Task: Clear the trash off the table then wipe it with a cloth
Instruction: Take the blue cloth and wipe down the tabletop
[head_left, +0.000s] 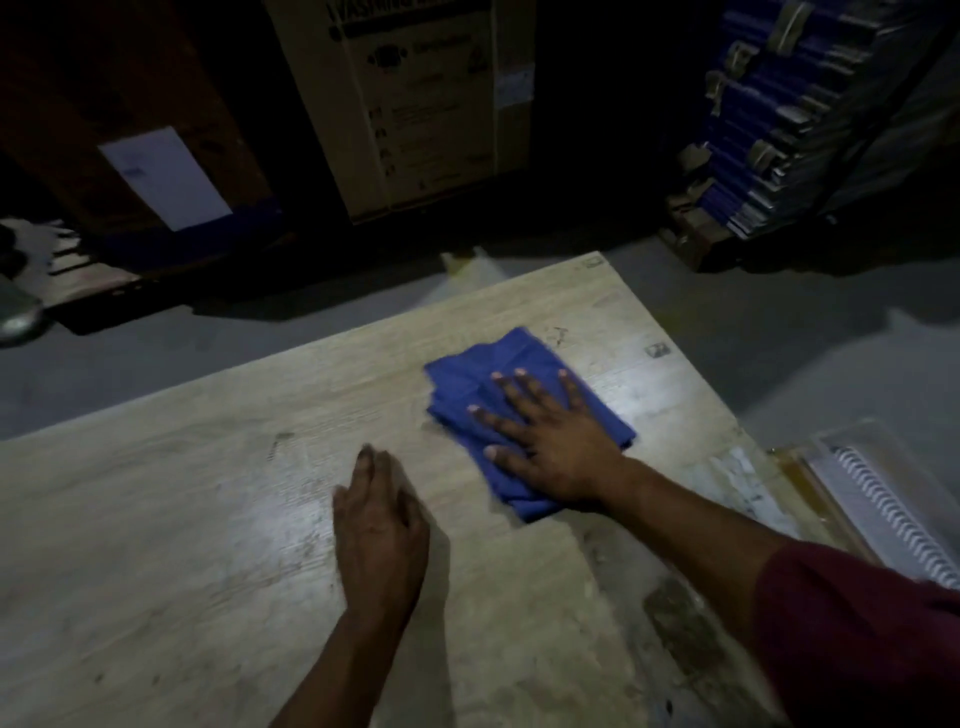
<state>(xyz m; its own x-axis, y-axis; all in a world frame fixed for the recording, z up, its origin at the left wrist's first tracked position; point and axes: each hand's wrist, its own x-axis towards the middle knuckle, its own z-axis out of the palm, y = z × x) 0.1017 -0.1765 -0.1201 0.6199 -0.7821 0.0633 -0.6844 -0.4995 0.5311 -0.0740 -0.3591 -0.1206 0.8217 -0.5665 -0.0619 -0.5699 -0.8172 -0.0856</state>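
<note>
the tall cardboard box standing on the floor behind the table carries dark print; along its top edge the letters "washing" can be made out, the rest cut off or too blurred to read. a darker brown box left of it bears a plain white rectangular label whose print is too small to tell. at the upper right leans a stack of blue bound packs with tan straps.

the table is pale wood-grain laminate, scuffed and smudged with grey marks, with a dark stain near its right edge. the folded blue cloth, soft and creased, lies flat on the table's far right part. the right hand presses palm-down on it, fingers spread apart and straight, a dark red sleeve on the arm. the left hand rests flat on the bare table just beside the cloth, not touching it, its fingers together. a white spiral-bound notebook lies in a clear holder off the table's right edge.
</note>
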